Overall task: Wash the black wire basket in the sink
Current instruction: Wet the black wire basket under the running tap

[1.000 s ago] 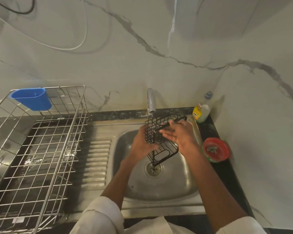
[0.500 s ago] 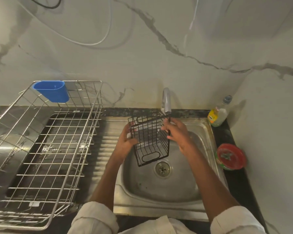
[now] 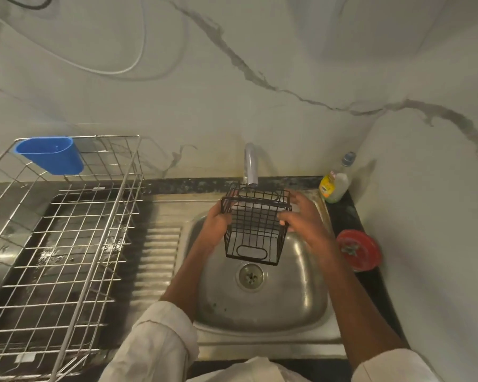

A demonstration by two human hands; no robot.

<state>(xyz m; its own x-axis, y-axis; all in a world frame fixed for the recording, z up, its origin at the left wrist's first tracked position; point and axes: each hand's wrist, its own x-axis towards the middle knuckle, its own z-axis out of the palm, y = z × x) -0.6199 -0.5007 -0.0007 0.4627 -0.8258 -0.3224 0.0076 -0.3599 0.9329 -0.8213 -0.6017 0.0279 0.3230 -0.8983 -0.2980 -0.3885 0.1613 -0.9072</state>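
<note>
Black wire basket (image 3: 255, 227) under steel tap (image 3: 251, 164), above steel sink (image 3: 262, 307) back edge, left hand (image 3: 217, 224) fingers curled gripping its left side, right hand (image 3: 304, 216) fingers grasping right side

The basin of the sink (image 3: 262, 307) lies open below the basket (image 3: 255, 227), which fills the space under the tap (image 3: 251, 165). The drying rack (image 3: 64, 230) walls off the left; a bottle (image 3: 335, 183) and red lid (image 3: 359, 249) crowd the narrow right ledge.
</note>
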